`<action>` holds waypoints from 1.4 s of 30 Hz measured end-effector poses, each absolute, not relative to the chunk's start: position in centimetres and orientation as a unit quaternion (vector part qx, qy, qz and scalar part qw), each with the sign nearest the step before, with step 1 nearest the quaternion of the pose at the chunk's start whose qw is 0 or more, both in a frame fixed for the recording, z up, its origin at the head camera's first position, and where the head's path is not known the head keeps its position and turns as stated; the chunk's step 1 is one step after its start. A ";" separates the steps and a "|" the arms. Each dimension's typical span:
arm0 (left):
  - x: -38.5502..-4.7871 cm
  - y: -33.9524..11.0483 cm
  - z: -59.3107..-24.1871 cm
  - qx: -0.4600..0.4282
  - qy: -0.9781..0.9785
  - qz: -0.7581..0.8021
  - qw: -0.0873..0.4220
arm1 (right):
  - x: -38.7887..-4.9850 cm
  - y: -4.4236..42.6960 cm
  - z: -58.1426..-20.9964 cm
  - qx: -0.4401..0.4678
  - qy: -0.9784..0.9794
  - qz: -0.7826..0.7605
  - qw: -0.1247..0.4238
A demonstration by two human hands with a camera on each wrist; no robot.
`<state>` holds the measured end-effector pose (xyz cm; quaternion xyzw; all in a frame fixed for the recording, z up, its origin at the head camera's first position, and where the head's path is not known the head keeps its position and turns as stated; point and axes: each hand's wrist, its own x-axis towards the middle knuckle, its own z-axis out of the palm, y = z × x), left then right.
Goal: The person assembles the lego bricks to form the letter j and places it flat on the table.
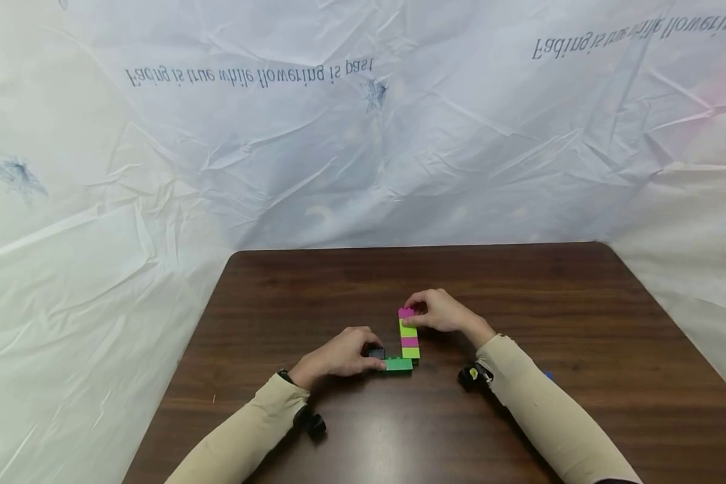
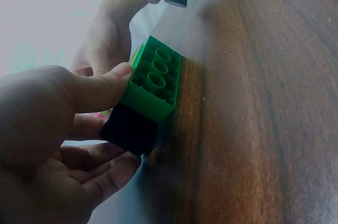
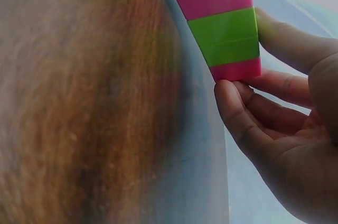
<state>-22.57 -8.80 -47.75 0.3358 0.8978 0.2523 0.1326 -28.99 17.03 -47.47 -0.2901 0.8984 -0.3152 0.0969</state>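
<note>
Pink and lime-green toy building bricks form a stack (image 1: 409, 331), tilted little or not at all in the head view. My right hand (image 1: 444, 311) grips its pink end, which shows closely in the right wrist view with the lime block (image 3: 226, 36) beside it. At the stack's other end lies a green brick (image 1: 397, 364), its hollow underside facing the left wrist camera. A black brick (image 2: 129, 129) adjoins the green one. My left hand (image 1: 341, 351) pinches these two, thumb on the green brick and fingers around the black one. The joint between stack and green brick is partly hidden.
The brown wooden table (image 1: 266, 296) lies beneath both hands. A small blue piece (image 1: 548, 376) shows partly behind the right sleeve. Pale printed sheeting (image 1: 363, 168) hangs behind the table and at its sides. Black wrist cameras (image 1: 310, 423) sit on both forearms.
</note>
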 end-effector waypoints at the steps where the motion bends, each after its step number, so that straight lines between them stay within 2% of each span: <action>1: -22.5 -8.8 -47.8 0.336 0.898 0.252 0.134 | -29.0 17.0 -47.5 -0.291 0.898 -0.315 0.099; 27: -22.3 -8.9 -48.2 0.331 0.899 0.250 0.141 | -29.2 17.3 -48.5 -0.299 0.894 -0.312 0.115; 42: -22.3 -8.8 -47.9 0.328 0.902 0.247 0.130 | -29.4 17.1 -47.8 -0.282 0.897 -0.314 0.130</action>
